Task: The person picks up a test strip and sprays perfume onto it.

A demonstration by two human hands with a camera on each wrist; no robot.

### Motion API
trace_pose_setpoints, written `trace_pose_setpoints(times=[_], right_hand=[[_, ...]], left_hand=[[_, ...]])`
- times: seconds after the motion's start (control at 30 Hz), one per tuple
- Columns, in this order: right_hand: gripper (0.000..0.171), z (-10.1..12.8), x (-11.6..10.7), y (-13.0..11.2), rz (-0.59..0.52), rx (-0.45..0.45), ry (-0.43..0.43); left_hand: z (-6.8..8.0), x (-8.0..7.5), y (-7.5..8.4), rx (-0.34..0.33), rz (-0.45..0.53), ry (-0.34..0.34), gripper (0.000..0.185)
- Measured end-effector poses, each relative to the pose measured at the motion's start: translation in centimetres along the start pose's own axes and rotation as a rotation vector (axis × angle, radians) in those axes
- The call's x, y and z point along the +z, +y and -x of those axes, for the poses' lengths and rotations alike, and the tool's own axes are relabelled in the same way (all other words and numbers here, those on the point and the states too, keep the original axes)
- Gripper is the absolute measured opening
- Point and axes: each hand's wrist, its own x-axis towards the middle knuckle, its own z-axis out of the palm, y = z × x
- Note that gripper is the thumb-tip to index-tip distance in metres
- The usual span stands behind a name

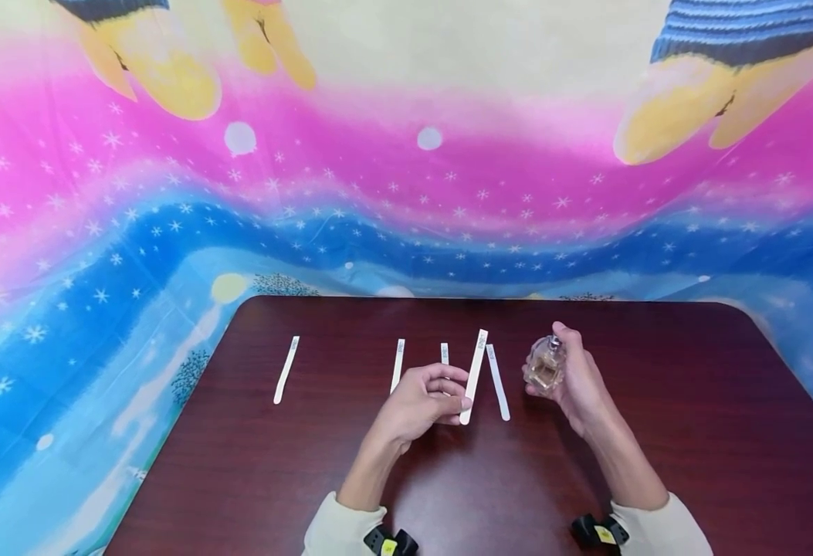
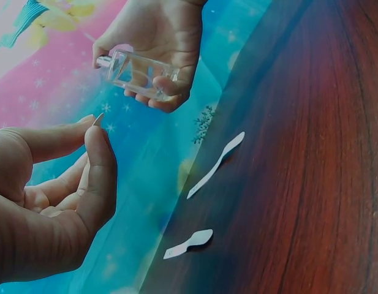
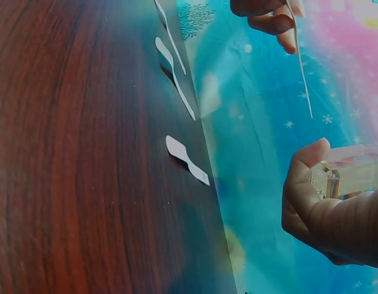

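Item 1: paper strip (image 1: pixel 474 376), white, thin and light, bends easily; best pinched at its lower end. The left hand (image 1: pixel 420 401) pinches it there between thumb and fingertips, near frame centre, its upper end raised and tilted toward the bottle.

Item 2: glass bottle (image 1: pixel 545 365), small, clear, amber liquid inside; hard, smooth, probably slippery and breakable; best gripped round its body. The right hand (image 1: pixel 576 382) is curled round it, a finger on the spray top, just right of the strip, apart from it.

Item 3: 4 more strips lie flat on the dark wood surface (image 1: pixel 656 432), 1 (image 1: pixel 286 369) well left.
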Motion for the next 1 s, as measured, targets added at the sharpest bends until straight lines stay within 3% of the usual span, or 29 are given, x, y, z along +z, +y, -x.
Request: trace_pose_setpoints(times=[1.0], right_hand=[[0.057, 0.4, -1.0, -0.5, -0.007, -0.010, 0.014]], left_hand=[[0.5, -4.7, 0.7, 0.023, -0.044, 0.092, 0.039]])
